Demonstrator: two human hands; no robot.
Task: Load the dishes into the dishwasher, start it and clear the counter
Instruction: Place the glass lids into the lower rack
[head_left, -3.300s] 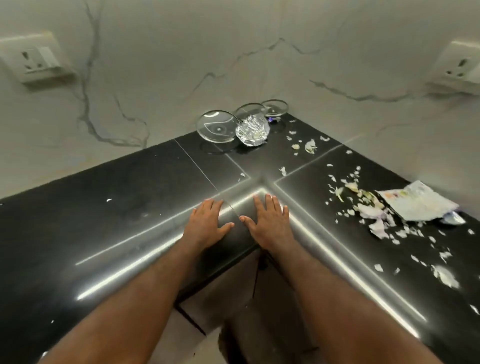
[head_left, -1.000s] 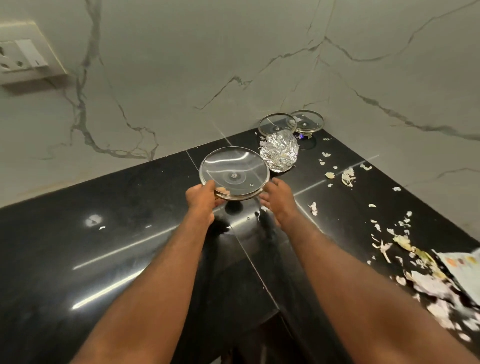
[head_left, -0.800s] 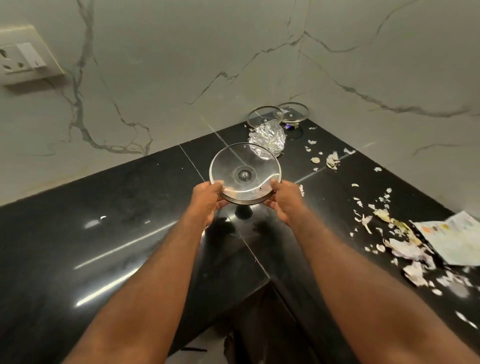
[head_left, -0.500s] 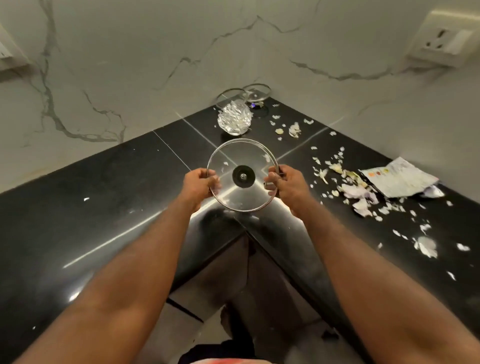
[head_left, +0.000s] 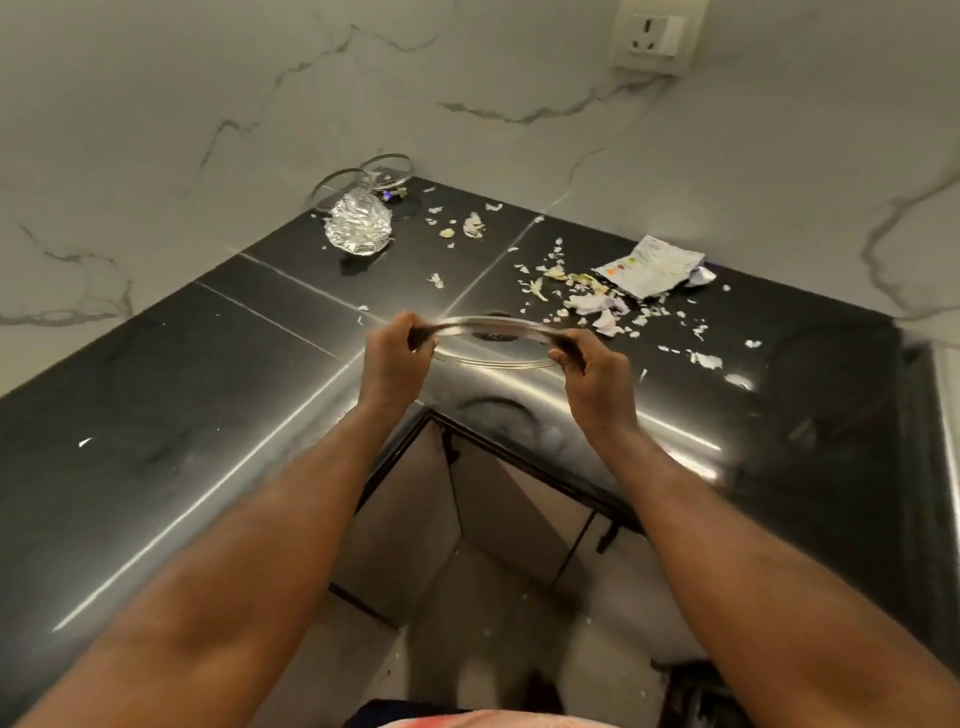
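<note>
Over glossy black counter (head_left: 182, 395), round glass lid (head_left: 493, 332).

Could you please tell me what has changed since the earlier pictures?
The left hand and right hand, earlier flat on the counter, took the big lid from the corner and now grip its rim near the front edge. Foil, small lids, scraps and paper stayed.

The bench (head_left: 208, 389) was black polished stone, glossy enough to carry long streaks of light. The lid (head_left: 493, 336) was clear glass with a thin bright metal rim, as were the two lids at the back (head_left: 387, 174). The foil ball (head_left: 358, 222) was crumpled and shiny. The wrapper (head_left: 649, 265) looked like creased printed paper. The wall (head_left: 260, 104) was smooth, pale, veined marble, and the socket (head_left: 655, 34) was smooth plastic.
</note>
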